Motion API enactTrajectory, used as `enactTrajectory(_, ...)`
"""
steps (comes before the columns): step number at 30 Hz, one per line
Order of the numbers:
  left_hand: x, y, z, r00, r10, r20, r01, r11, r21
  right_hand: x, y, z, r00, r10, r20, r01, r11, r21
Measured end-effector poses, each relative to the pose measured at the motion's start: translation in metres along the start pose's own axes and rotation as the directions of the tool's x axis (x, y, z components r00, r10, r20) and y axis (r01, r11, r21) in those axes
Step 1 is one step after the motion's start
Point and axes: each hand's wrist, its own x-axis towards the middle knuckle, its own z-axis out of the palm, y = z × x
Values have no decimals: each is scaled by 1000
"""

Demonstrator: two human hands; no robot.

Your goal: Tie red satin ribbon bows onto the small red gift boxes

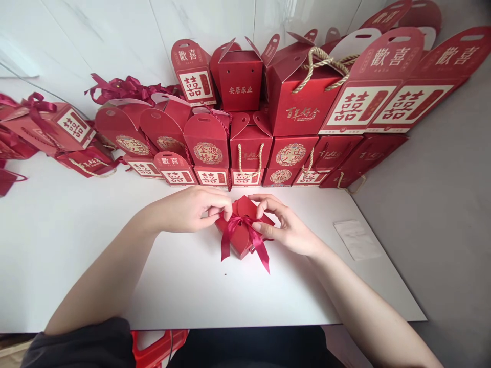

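**At the Small Red Cardboard Gift Box (pixel 238 239): Both Hands on the Bow**

Beneath that box, white rectangular tabletop (pixel 115 245), wide on every side of it. Behind the box, against the pale wall, stacked rows of larger red paper gift boxes (pixel 291 107) with gold lettering and rope handles. Behind and far to the left of the box, heap of loose burgundy ribbons (pixel 126 87). Right of the box and well apart from it, flat white folded sheet (pixel 356 237) near the table's edge.

Flanking the box and touching it, left hand (pixel 192 209) and right hand (pixel 291 230). Around the box's middle, dark red satin ribbon (pixel 245 224), knotted on top, with two tails trailing toward the near side. Left fingertips (pixel 220 204) pinched together on the ribbon just left of the knot. Right fingers (pixel 268 202) hooked over, thumb pressed below, clamped on the ribbon just right of the knot.

Judged from this grip:
- Keep the left pinch firm against any slackening of the knot.
- Draw evenly with the right, outward rather than upward, without lifting or crushing the box.
- Match the loops, keep the satin face untwisted, and centre the knot on the rounded flap.
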Motion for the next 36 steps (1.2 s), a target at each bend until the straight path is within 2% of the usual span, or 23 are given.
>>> enactTrajectory(3, 1, -1, 2, 1000, 24, -14, -23, 999, 44, 0, -2, 1, 999, 42, -31, -42, 999, -3)
enactTrajectory(9, 3, -2, 5, 998, -40, -55, 45, 994, 99, 1, -2, 2, 996, 95, -6, -94, 995, 34)
enactTrajectory(14, 6, 0, 6, 995, -96, -40, 96, 995, -6, 1, 0, 1, 998, 64, 4, -64, 998, 17)
enactTrajectory(19, 8, -3, 8, 996, -81, 23, 83, 991, -102, 1, 0, 0, 999, 32, -23, -32, 999, 5)
enactTrajectory(26, 7, -9, 10, 993, -100, -57, 102, 994, 36, 0, -1, 0, 1000, -16, -8, 15, 992, -128)
enactTrajectory(31, 6, -12, 12, 996, -60, -70, 65, 995, 78, 0, -1, 2, 999, -28, -21, 27, 999, -38)
enactTrajectory(36, 5, -16, 17, 982, 48, -185, -8, 977, 212, 0, -1, 3, 1000, -9, -30, 9, 1000, -12)
